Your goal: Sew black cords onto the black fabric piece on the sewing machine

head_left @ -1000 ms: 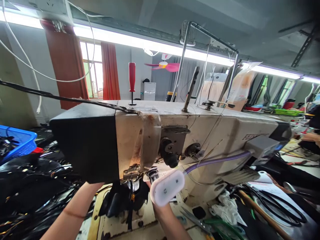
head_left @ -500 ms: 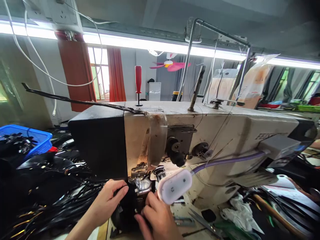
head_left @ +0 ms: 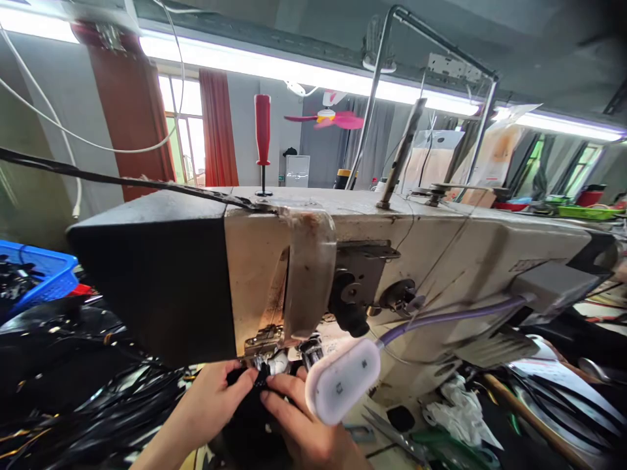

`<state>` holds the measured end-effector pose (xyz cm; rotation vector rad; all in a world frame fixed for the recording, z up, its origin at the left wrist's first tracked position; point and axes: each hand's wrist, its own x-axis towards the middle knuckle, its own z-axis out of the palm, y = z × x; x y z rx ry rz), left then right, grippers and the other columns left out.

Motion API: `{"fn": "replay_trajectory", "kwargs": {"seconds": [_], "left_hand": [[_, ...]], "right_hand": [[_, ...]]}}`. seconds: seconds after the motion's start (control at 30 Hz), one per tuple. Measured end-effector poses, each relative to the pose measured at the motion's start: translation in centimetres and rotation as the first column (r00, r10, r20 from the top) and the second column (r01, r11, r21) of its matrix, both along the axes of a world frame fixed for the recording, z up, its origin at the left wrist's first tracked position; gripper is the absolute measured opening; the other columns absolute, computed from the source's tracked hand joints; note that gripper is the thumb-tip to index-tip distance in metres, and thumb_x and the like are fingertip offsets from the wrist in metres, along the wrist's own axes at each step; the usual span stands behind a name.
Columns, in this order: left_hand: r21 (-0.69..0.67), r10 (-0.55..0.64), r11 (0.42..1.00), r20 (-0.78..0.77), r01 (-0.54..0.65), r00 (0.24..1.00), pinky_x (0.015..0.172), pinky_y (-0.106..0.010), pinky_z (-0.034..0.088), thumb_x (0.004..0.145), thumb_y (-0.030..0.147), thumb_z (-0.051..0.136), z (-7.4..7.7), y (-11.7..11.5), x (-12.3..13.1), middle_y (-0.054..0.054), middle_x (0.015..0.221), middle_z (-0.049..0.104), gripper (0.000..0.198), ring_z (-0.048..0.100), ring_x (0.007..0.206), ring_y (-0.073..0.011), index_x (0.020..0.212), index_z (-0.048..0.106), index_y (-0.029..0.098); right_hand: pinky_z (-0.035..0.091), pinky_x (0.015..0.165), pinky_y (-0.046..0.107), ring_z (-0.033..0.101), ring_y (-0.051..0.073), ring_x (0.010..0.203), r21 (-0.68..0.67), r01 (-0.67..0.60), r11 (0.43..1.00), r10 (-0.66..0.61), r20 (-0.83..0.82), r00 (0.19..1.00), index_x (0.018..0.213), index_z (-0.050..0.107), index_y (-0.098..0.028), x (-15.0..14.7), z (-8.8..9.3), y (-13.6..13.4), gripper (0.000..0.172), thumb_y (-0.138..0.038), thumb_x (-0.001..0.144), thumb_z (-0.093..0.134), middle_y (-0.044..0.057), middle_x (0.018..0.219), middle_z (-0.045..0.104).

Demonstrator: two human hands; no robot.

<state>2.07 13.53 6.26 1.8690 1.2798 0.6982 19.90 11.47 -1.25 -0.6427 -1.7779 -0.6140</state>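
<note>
The sewing machine point(head_left: 435, 254) stands right in front of me, its needle area low at the left end. Just below the presser area, my left hand point(head_left: 208, 401) pinches a small black piece of material point(head_left: 262, 376) between thumb and fingers. From the other side my right hand point(head_left: 306, 418) closes its thumb and forefinger on the same piece. A white lamp point(head_left: 345, 382) on a purple flexible stem partly covers the right hand's knuckles. The lower part of the black material is dark, and its shape is hard to make out.
Scissors point(head_left: 392, 431) lie right of my hands, near crumpled white plastic point(head_left: 463, 414). Heaped black straps point(head_left: 117, 405) fill the left, below a blue basket point(head_left: 42, 281). A red-handled screwdriver point(head_left: 263, 134) stands upright on the machine. A thin black bar point(head_left: 122, 179) juts out left.
Both hands have come closer together and now meet at the black piece under the needle area. My view has moved closer to the machine and tilted slightly.
</note>
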Motion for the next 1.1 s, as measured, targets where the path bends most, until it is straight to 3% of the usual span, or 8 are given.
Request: {"fn": "replay_trajectory", "kwargs": {"seconds": [0.1,0.2,0.33,0.43,0.6,0.77,0.97,1.1], "left_hand": [[-0.011,0.017,1.000,0.024,-0.017,1.000,0.079,-0.030,0.050,0.080,0.046,0.048,-0.3,0.4,-0.3,-0.004,0.079,0.074,0.039,0.067,0.087,-0.0283,0.079,0.074,0.017],[-0.049,0.022,0.999,0.012,-0.022,1.000,0.084,-0.032,0.052,0.079,0.049,0.050,-0.9,0.9,-0.8,-0.004,0.081,0.074,0.039,0.067,0.094,-0.0300,0.083,0.074,0.018],[-0.085,0.042,0.995,-0.015,-0.044,0.999,0.085,-0.031,0.053,0.077,0.050,0.054,-1.8,1.5,-1.5,-0.002,0.078,0.074,0.036,0.068,0.094,-0.0293,0.081,0.075,0.021],[-0.082,0.138,0.987,0.028,-0.136,0.990,0.085,-0.030,0.053,0.073,0.047,0.060,-2.5,1.8,-1.7,0.000,0.068,0.073,0.028,0.069,0.084,-0.0272,0.063,0.073,0.023],[-0.128,0.192,0.976,0.102,-0.178,0.976,0.070,-0.027,0.055,0.068,0.049,0.064,-3.5,2.1,-1.5,-0.001,0.063,0.073,0.030,0.069,0.074,-0.0258,0.054,0.070,0.023],[-0.174,0.223,0.961,0.038,-0.213,0.974,0.073,-0.031,0.055,0.068,0.055,0.062,-2.8,1.9,-2.1,-0.003,0.074,0.076,0.036,0.069,0.081,-0.0283,0.063,0.073,0.021],[-0.183,0.074,0.981,0.074,-0.060,0.994,0.091,-0.037,0.051,0.068,0.055,0.062,-1.2,1.5,-2.0,-0.005,0.098,0.077,0.045,0.066,0.102,-0.0323,0.092,0.076,0.019],[-0.195,0.102,0.977,0.060,-0.089,0.993,0.097,-0.042,0.047,0.071,0.053,0.057,-1.2,1.4,-1.6,-0.005,0.102,0.076,0.046,0.063,0.110,-0.0345,0.098,0.075,0.020]], "right_hand": [[0.053,0.093,0.039,0.070,0.021,0.085,-0.013,-0.001,1.000,0.000,-0.038,0.999,0.107,0.070,-0.021,-0.4,-1.8,0.6,0.027,-0.012,0.088,0.053,0.007,0.092,0.075],[0.054,0.090,0.037,0.070,0.022,0.081,-0.011,0.046,0.999,-0.047,-0.106,0.993,0.101,0.073,-0.025,-0.7,-2.8,0.5,0.022,-0.015,0.087,0.059,0.004,0.086,0.075],[0.056,0.088,0.034,0.070,0.021,0.083,-0.131,0.058,0.990,-0.069,-0.085,0.994,0.103,0.073,-0.025,-0.7,-2.7,-0.3,0.021,-0.017,0.087,0.062,0.004,0.090,0.075],[0.057,0.085,0.033,0.071,0.023,0.088,-0.240,0.040,0.970,-0.060,-0.076,0.995,0.110,0.071,-0.032,-0.5,-2.5,-0.6,0.028,-0.018,0.088,0.062,0.002,0.097,0.075],[0.056,0.090,0.035,0.072,0.022,0.083,-0.236,0.015,0.972,-0.043,-0.114,0.993,0.112,0.069,-0.033,-0.7,-2.4,-0.4,0.032,-0.016,0.091,0.053,0.001,0.098,0.075],[0.049,0.102,0.040,0.069,0.021,0.095,-0.239,0.019,0.971,-0.031,-0.046,0.998,0.115,0.066,-0.022,-0.7,-0.7,-0.7,0.034,-0.007,0.089,0.050,0.008,0.102,0.073],[0.053,0.093,0.039,0.067,0.024,0.101,-0.315,0.004,0.949,-0.020,-0.047,0.999,0.110,0.065,-0.018,0.5,1.0,-2.3,0.033,-0.006,0.081,0.056,0.010,0.103,0.071],[0.058,0.077,0.036,0.066,0.028,0.098,-0.555,0.106,0.825,-0.106,0.033,0.994,0.108,0.066,-0.024,0.8,0.5,-3.7,0.030,-0.024,0.078,0.070,0.009,0.107,0.069]]}}
